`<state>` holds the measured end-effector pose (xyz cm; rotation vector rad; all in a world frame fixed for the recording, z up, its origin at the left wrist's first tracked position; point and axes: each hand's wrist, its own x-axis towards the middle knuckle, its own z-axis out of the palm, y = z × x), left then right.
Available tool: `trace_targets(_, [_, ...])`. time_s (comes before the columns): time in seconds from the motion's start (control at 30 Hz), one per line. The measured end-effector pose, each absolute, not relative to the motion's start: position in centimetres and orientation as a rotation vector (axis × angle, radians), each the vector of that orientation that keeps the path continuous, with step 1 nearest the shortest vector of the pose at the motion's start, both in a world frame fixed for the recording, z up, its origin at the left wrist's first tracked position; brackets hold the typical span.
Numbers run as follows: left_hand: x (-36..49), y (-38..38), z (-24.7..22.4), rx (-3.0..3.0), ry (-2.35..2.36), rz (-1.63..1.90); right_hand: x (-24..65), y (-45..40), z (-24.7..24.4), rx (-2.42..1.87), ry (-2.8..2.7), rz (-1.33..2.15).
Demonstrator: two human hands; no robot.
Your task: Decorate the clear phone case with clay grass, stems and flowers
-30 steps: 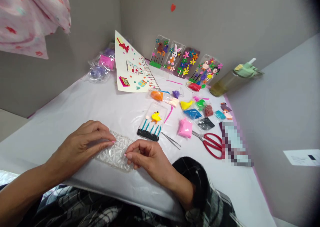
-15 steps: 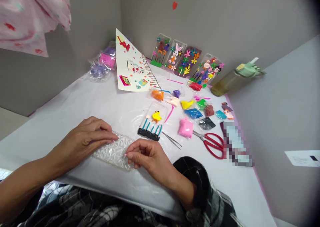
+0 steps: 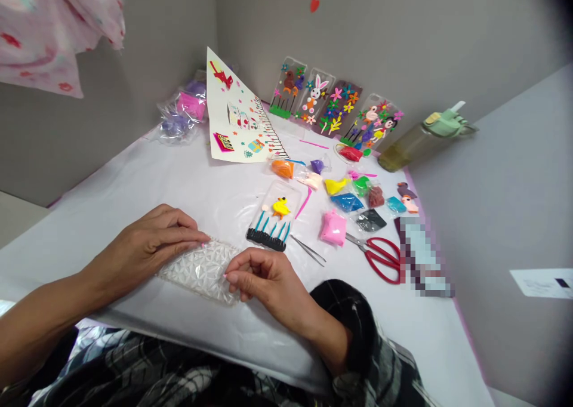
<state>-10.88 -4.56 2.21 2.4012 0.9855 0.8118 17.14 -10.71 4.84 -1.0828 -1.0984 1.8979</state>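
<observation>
A clear, faceted sheet (image 3: 197, 274) lies flat at the table's front edge. My left hand (image 3: 163, 237) rests over its upper left part, fingers together, with a tiny pink bit (image 3: 203, 245) at the fingertips. On the right end of the sheet, my right hand (image 3: 262, 276) pinches a small pink piece (image 3: 225, 276) between thumb and forefinger. Just beyond is a clear phone case (image 3: 274, 216) with a yellow duck, blue stems and a black strip. Tweezers (image 3: 308, 250) lie to the right of that case.
Pink clay (image 3: 333, 228), red-handled scissors (image 3: 384, 260) and several bagged clays (image 3: 347, 202) are at the right. Decorated cases (image 3: 317, 96) lean on the back wall beside a drawn card (image 3: 237, 117). A bottle (image 3: 421, 137) stands far right.
My left hand has shifted slightly left and uncovered more of the sheet, with the pink bit showing below its fingertips. My right hand keeps its pinch in nearly the same place.
</observation>
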Motion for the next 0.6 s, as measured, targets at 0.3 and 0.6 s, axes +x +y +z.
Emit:
trace_targets(0.3, [-10.8,-5.8,3.7,2.25,1.185,0.835,17.2,-10.7,5.2,-1.074,-1.038,1.92])
trace_targets(0.6, [-6.0,-10.0,4.0,2.25,0.965,1.036,17.0,-10.8,5.4,-1.004,-0.954,1.984])
